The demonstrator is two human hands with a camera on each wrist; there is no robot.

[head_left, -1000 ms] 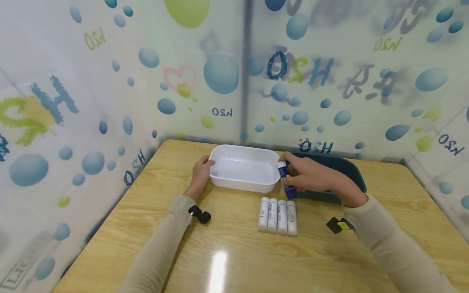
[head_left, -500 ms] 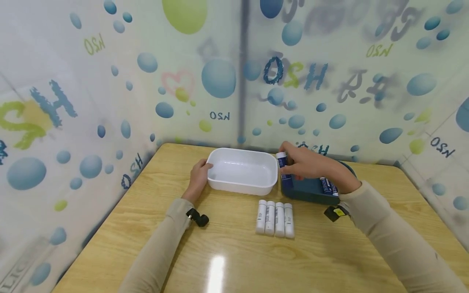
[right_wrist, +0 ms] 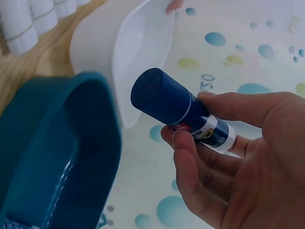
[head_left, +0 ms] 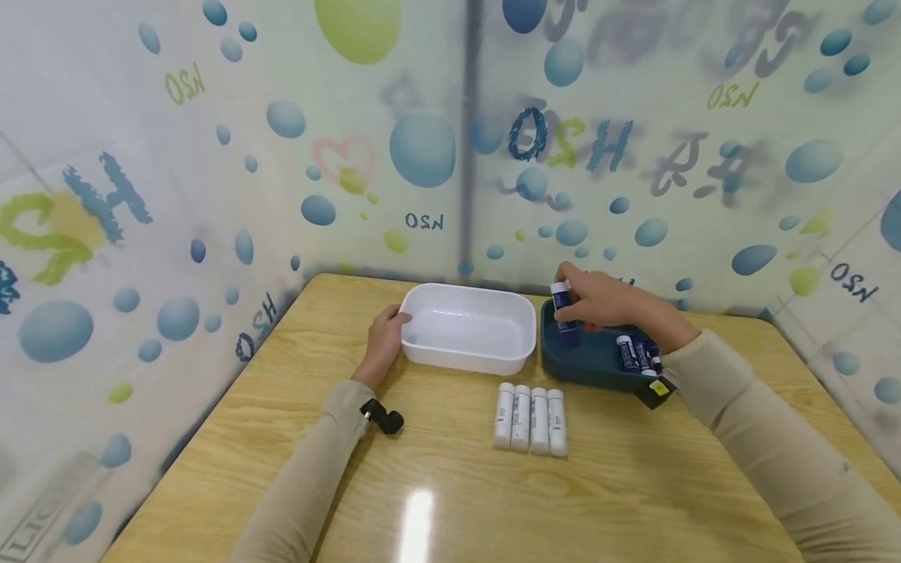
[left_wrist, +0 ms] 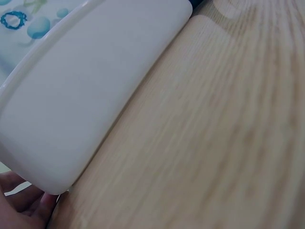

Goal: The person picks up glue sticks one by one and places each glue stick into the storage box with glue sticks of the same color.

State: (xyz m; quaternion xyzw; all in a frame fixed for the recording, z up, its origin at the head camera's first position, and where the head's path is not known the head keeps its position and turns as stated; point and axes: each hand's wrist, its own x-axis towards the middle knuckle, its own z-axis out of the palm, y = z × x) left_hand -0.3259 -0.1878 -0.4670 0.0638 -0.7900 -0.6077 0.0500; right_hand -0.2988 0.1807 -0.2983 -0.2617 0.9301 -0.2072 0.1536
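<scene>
Left hand (head_left: 384, 338) pinching the white tub (head_left: 457, 359) at nine o'clock, right hand (head_left: 604, 299) gripping a blue tube (right_wrist: 183, 112) near the teal tub's (head_left: 587, 372) ten-o'clock corner, I'd avoid knocking its rim.

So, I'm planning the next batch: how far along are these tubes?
Apparently done: a few blue tubes lie in the dark tray. In hand: the right hand holds another blue tube near that tray, while the left hand grips the white tray. Probably remaining: placing that tube and the four white tubes, which lie in a row on the table.
</scene>
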